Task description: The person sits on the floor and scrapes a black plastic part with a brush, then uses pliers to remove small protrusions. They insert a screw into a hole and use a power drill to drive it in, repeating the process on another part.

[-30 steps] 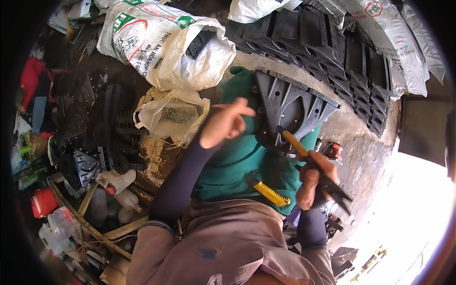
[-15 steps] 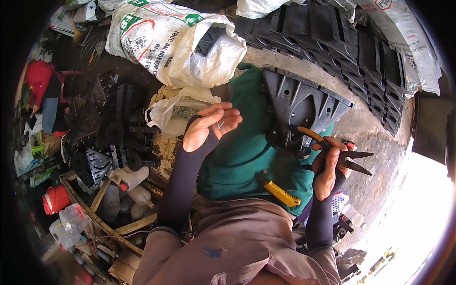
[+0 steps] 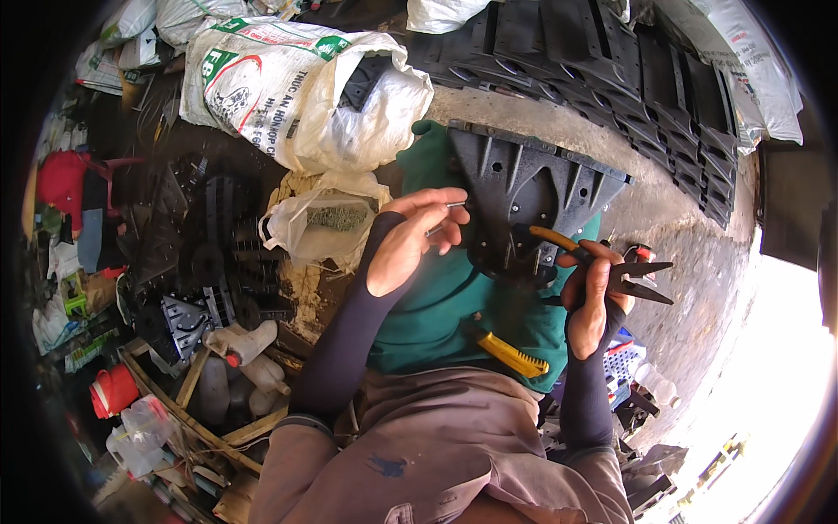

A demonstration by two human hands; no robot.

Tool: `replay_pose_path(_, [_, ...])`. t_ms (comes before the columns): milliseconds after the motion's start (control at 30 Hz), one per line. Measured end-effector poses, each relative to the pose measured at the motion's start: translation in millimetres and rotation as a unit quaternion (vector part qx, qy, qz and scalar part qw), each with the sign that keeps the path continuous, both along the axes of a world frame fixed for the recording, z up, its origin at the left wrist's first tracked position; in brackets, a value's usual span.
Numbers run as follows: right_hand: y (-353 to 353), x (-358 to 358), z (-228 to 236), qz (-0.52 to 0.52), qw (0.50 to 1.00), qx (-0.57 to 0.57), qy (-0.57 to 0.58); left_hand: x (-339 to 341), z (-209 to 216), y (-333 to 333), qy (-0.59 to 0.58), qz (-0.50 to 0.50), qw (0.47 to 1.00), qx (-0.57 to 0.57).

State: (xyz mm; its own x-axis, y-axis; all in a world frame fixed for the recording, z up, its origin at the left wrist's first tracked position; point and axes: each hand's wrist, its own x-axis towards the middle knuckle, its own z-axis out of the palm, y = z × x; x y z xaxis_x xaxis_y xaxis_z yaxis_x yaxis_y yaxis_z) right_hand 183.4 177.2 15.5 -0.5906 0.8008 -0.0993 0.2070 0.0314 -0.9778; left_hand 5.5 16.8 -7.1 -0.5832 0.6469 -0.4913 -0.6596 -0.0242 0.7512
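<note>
My left hand (image 3: 408, 247) is just left of a black ribbed plastic part (image 3: 497, 166), with small thin metal pins (image 3: 456, 204) pinched in its fingers. The part lies across the green cloth (image 3: 428, 306) over my legs, its wide edge away from me, with small metal dots at its middle. Wrapped round a pair of pliers (image 3: 644, 269), my right hand (image 3: 592, 293) is at the part's lower right. One orange handle reaches over the part, and the parted jaws point right. A yellow utility knife (image 3: 513, 353) rests on the cloth nearer me.
Left of the part, an open clear plastic bag (image 3: 301, 229) holds many small metal pieces. A white woven sack (image 3: 297, 96) with black parts lies behind it. Stacked black parts (image 3: 602, 79) line the far right. Bottles (image 3: 249, 345) and a wooden frame (image 3: 196, 419) are at lower left.
My left hand has moved right, from beside the plastic bag to the part's left edge, and the pins now show more plainly. My right hand still grips the pliers; the whole view has shifted slightly.
</note>
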Motion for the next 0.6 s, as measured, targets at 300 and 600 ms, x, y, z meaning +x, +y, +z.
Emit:
replay_pose_path(300, [4,2,0,0.006,1.0,0.006,-0.001,5,-6,13,0.152,-0.016,0.983,-0.099])
replay_pose_path(600, [5,4,3,0.006,1.0,0.007,-0.011,13,-26,24,0.456,0.027,0.88,-0.129])
